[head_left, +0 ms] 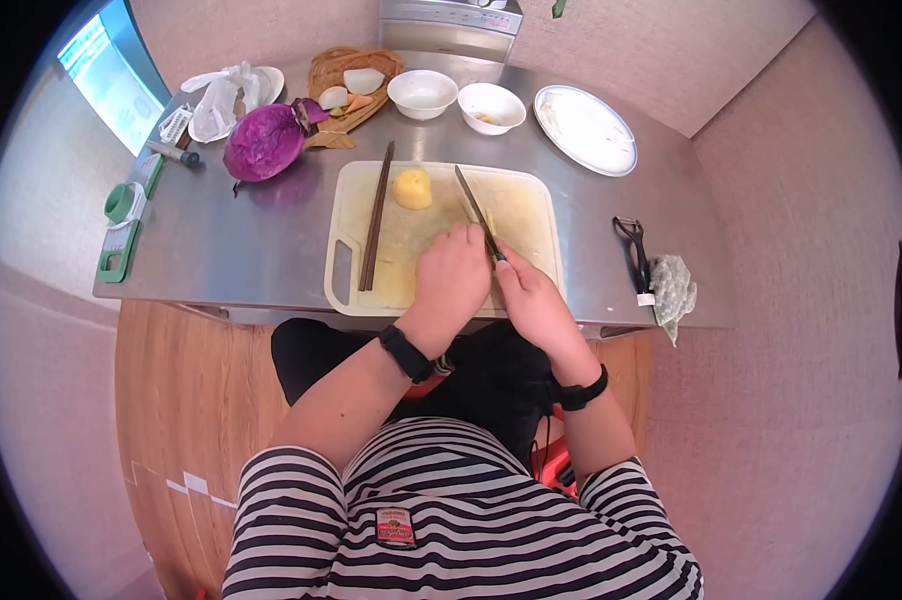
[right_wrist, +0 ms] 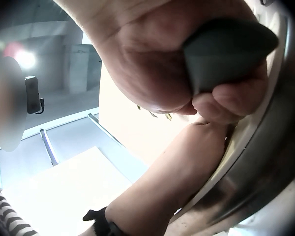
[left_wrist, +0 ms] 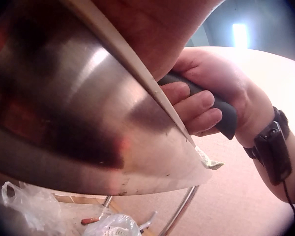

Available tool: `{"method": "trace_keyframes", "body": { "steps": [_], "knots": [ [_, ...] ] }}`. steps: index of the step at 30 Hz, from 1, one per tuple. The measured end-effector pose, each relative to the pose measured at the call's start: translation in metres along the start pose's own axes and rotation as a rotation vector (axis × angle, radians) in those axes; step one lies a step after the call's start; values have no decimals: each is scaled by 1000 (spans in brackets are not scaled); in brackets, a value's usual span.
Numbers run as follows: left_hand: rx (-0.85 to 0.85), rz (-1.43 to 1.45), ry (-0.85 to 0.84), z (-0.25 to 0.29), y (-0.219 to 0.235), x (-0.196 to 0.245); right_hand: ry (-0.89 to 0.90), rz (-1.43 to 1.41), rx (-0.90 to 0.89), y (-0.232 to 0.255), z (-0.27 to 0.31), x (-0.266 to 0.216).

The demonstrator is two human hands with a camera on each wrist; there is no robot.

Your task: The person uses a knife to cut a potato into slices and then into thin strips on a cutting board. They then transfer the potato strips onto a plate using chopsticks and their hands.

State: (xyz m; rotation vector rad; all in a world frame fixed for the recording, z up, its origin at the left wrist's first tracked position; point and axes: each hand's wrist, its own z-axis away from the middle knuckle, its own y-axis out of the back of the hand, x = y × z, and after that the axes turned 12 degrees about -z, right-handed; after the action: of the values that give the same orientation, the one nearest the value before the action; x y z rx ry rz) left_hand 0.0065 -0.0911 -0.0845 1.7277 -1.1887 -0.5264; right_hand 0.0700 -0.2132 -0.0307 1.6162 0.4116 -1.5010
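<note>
In the head view, the right hand [head_left: 539, 303] grips the dark handle of a knife [head_left: 478, 208], whose blade points up and left over the cutting board [head_left: 345, 200]. Close beside the blade, the left hand [head_left: 455, 268] lies on the board with its fingers bent; what is under them is hidden. Pale yellowish pieces [head_left: 491, 222] lie by the blade. A yellow peeled chunk [head_left: 412, 189] sits at the board's upper middle, and brown chopsticks [head_left: 376, 225] lie along its left side. The right wrist view shows fingers curled round the handle [right_wrist: 226, 54].
Behind the board are a purple cabbage [head_left: 264, 144], a woven basket [head_left: 323, 72], two white bowls [head_left: 423, 92] and an oval plate [head_left: 586, 130]. A green grater [head_left: 114, 262] is at the left. A black peeler [head_left: 631, 250] and a crumpled plastic bag [head_left: 674, 290] lie right.
</note>
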Motion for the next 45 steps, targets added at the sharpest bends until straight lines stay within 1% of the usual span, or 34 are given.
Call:
{"method": "trace_keyframes", "body": {
  "steps": [2,4,6,8,10,12,14,16,18,21,24,25,27,28,30,31,33,34,36,43,45],
  "knots": [
    [-5,-35,-7,0,0,0,26,7,20,-3,-4,3],
    [4,-17,-14,-1,2,0,54,13,41,-6,-9,4],
    [3,-4,-14,0,4,-1,92,18,24,-7,-13,0],
    [10,10,-16,-1,6,0,97,9,35,-8,-14,5],
    [-11,8,19,-1,8,2,105,4,37,-7,-12,4],
    [-2,-3,18,-1,5,1,-3,-39,1,-4,-7,5],
    [-5,-8,23,-1,3,0,-2,-44,4,-2,-1,9],
    [27,-4,13,0,1,1,-10,-50,11,-1,2,16],
    [16,23,23,0,0,1,19,-108,29,-2,2,28],
    [4,45,32,-1,1,1,20,-103,67,-4,4,24],
    [1,42,39,-1,4,1,12,-163,56,-5,2,35],
    [3,45,38,-1,4,1,8,-164,54,-3,2,31],
    [10,53,37,-1,3,1,-34,-36,21,1,4,17],
    [23,60,36,-1,3,1,-38,-36,20,3,4,13],
    [22,60,37,-1,5,1,-152,-109,-11,5,5,7],
    [22,58,36,-1,6,1,-153,-107,-14,5,5,6],
    [33,32,27,-1,5,1,-236,-318,-17,5,6,7],
    [43,8,13,-1,5,1,-240,-318,-18,4,6,8],
    [31,6,16,-1,5,1,-164,-207,-1,4,5,9],
    [23,-3,15,-1,4,1,-106,-100,-3,5,0,14],
    [27,-4,13,-1,2,1,-29,-29,-8,7,-4,18]
  ]
}}
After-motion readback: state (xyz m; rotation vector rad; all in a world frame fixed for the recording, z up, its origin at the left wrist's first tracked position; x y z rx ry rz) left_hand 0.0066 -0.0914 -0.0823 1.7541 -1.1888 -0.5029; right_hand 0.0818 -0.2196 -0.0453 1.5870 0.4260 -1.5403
